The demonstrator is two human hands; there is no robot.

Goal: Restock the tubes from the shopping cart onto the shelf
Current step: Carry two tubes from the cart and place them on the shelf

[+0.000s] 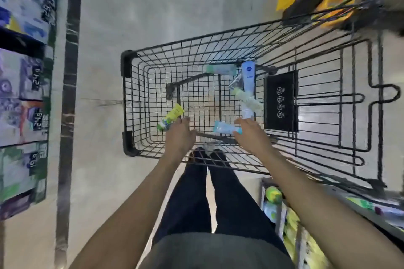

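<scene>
Left of the shopping cart (129, 102), a shelf (24, 94) shows blurred boxed goods with dark price tags, edged by a dark vertical strip. The floor (175, 6) under and around the cart is pale, smooth and faintly mottled.

The cart is black wire mesh with rounded plastic corner caps, and all the tubes lie flat on its grid bottom. Nearest its left wall, a yellow-green tube (171, 117) lies slantwise, its flat crimped end toward the far side and its cap toward the person. The left hand (179, 137) reaches over the near rim with fingers fairly straight, fingertips just beside that tube's cap end; it holds nothing. Toward the cart's far wall a pale green tube (220, 69) lies crosswise. Near the cart's near rim a light blue tube (225, 130) also lies crosswise. The right hand (251, 135) rests against its right end, fingers loosely extended; whether they pinch it I cannot tell. Beyond it a white tube (248, 76) with a blue logo runs lengthwise away from the person, crossed by a pale yellow-green tube (248, 99) lying slantwise.

Right of the cart's basket, a black folding seat panel (281, 100) stands, then blurred yellow and green goods (290, 225) on low shelving.
</scene>
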